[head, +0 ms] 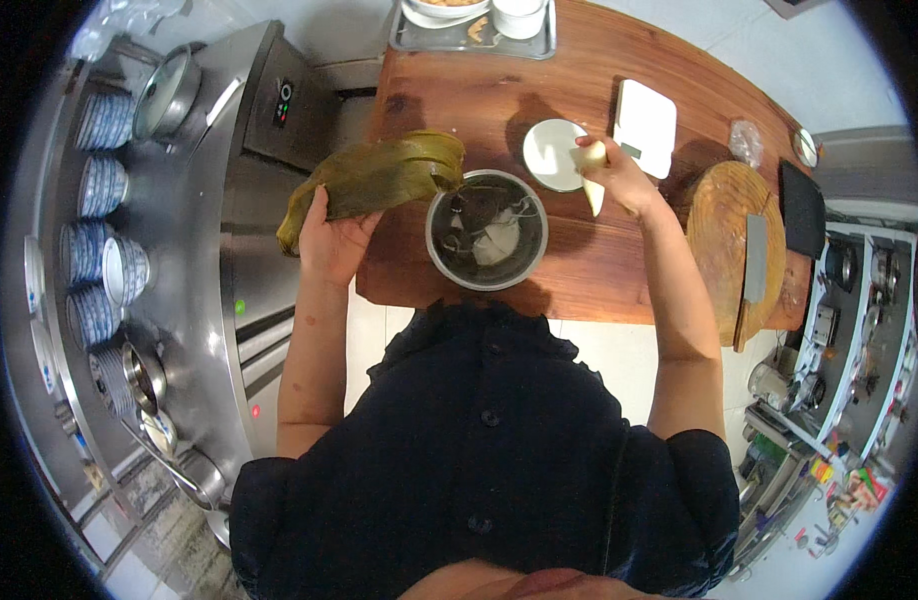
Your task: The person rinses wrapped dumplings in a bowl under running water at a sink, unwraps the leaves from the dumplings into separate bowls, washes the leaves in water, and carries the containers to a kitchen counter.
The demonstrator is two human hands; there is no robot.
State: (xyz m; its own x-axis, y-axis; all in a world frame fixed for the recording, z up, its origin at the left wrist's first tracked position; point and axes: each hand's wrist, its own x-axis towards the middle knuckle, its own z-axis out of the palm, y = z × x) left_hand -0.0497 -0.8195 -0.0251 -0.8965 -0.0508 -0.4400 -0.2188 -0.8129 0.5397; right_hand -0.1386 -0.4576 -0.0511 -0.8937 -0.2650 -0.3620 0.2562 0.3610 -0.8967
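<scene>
My left hand (339, 240) holds a long bundle of olive-green leaves (384, 176) from below, thumb on the near edge. The leaves' right end reaches over the rim of a steel bowl (545, 247), which holds water and a pale piece of uncertain kind (496, 238). In my right hand (616, 176) is a pale, tapering object (594, 196), too unclear to name, with its narrow end pointing down towards me. It is over the right edge of a white round plate (553, 154). A white kitchen scale (646, 127) lies just beyond my right hand.
On the wooden table (594, 285), a round chopping board (718, 247) bears a cleaver (755, 255) at right. A metal tray (459, 43) with white dishes stands at the far edge. Left is a steel counter (196, 247) with stacked patterned bowls (103, 187).
</scene>
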